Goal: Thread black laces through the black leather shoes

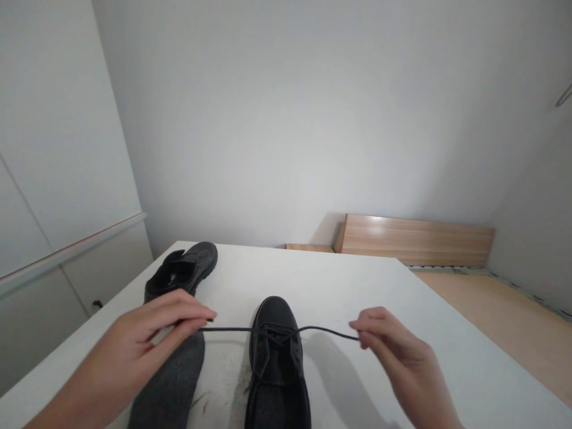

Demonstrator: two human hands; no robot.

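"One white table [339, 286] carries it all, so how much room is there?"

"Bare surface runs from the laced shoe [279, 357] out to the right edge, and more lies between its toe and the far edge"

"And towards the left edge?"

"Tighter: the other black shoe [199, 262] sits close to that edge, by the far left corner, and a dark grey fabric piece [170, 381] lies partly under the view of the left hand [138, 333]"

"Where is the laced shoe, then?"

"Between the two hands, toe to the far edge, its heel cut off by the view; the right hand [400, 348] is towards the right edge"

"How do they grip?"

"Thumb and fingertips pinch the black lace [227, 329] on each side, the left stretch nearly straight, the right slightly bowed"
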